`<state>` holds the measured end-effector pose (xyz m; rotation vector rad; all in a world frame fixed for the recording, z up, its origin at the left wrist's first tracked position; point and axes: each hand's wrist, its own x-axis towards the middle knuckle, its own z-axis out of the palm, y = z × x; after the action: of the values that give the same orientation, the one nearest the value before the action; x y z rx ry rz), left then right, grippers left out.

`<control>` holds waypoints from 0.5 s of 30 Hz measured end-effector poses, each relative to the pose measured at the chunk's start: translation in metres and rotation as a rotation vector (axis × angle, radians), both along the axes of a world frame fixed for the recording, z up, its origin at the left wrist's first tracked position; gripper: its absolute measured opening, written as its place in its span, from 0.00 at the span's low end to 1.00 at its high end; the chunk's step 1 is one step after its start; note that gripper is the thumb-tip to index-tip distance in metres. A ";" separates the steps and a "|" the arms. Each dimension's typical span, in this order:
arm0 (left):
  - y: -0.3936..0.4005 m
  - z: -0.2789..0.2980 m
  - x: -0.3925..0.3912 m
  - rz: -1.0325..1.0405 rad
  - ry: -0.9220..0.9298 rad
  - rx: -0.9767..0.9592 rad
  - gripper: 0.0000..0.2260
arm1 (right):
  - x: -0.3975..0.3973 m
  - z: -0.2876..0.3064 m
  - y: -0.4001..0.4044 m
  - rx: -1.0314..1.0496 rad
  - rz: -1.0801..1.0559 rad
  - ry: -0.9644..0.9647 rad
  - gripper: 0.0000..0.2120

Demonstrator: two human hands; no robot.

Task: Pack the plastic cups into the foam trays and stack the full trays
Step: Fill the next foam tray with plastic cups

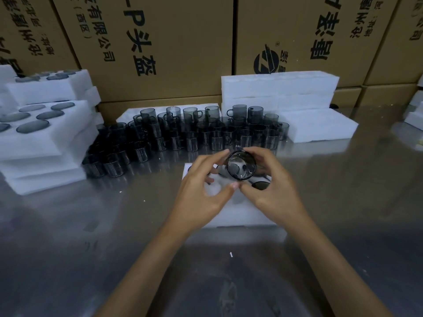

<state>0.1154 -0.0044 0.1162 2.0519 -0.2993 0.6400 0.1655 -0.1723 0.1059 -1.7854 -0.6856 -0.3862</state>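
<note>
A smoky clear plastic cup (241,165) is tipped with its mouth toward me, held above a white foam tray (235,213) in the middle of the table. My right hand (272,186) curls round the cup's right side. My left hand (203,191) touches its rim with fingertip and thumb from the left. One dark cup base (261,185) shows in a tray hole under my right hand. Several loose grey cups (183,136) stand crowded behind the tray. Other tray holes are hidden by my hands.
Full foam trays (43,143) are stacked at the left. Blank foam trays (279,92) are piled at the back right, with one flat slab (320,126) beside the cups. Cardboard boxes (160,42) wall the back. The table is shiny metal (91,248).
</note>
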 end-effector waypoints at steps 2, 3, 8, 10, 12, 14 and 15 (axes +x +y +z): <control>0.002 0.001 -0.001 0.005 -0.004 0.015 0.24 | 0.000 -0.001 -0.001 0.007 0.016 0.006 0.29; 0.003 0.002 -0.001 0.010 -0.008 0.016 0.22 | 0.000 0.000 -0.001 0.005 0.019 0.005 0.29; 0.004 0.002 -0.003 0.054 0.019 0.040 0.21 | -0.008 0.004 0.003 -0.033 0.021 -0.007 0.28; 0.003 0.002 -0.004 0.067 0.041 0.042 0.22 | -0.010 0.005 0.003 -0.061 0.021 -0.008 0.28; 0.002 0.003 -0.004 0.058 0.037 0.058 0.25 | -0.011 0.007 0.002 -0.076 0.024 -0.001 0.28; 0.001 0.004 -0.005 0.033 0.010 0.091 0.26 | -0.012 0.008 0.000 -0.089 0.047 0.015 0.28; 0.001 0.004 -0.005 0.024 0.006 0.106 0.25 | -0.012 0.009 -0.001 -0.096 0.066 0.030 0.28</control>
<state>0.1108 -0.0032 0.1201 2.1614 -0.3112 0.6444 0.1535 -0.1734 0.1153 -1.8497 -0.7511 -0.2855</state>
